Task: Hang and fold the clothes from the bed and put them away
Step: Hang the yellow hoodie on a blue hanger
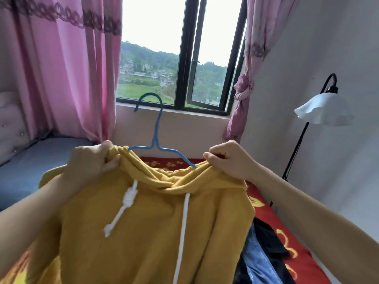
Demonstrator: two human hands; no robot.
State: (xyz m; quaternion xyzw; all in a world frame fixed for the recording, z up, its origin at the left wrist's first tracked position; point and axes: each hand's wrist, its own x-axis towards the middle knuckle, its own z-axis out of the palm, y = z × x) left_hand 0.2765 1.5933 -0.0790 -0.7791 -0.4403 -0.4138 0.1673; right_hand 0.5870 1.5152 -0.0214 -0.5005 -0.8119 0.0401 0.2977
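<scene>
The hanging step is in hand. A hoodie (147,222) is held up at the centre of the view, above the bed (287,228), and hangs down to 6 o'clock. A hanger (156,128) rises from its neck at 12 o'clock, hook uppermost. Both wire arms run down into the neck opening; the end towards 3 o'clock is seen to slip under the fabric, while the end towards 9 o'clock is hidden behind bunched cloth.

The left hand (92,160), at 10 o'clock of the hoodie, is closed tight on a bunch of neck fabric. The right hand (229,158), at 2 o'clock, is curled, and the fabric edge is pinched between thumb and fingers. Whether the wire itself is gripped by either hand cannot be told.

The garment is judged not yet seated. Next, each shoulder would need to be drawn over its wire end, with the neck centred under the hook, before the hook is taken and the hoodie carried off. More clothes (260,253) are left on the bed at 5 o'clock.
</scene>
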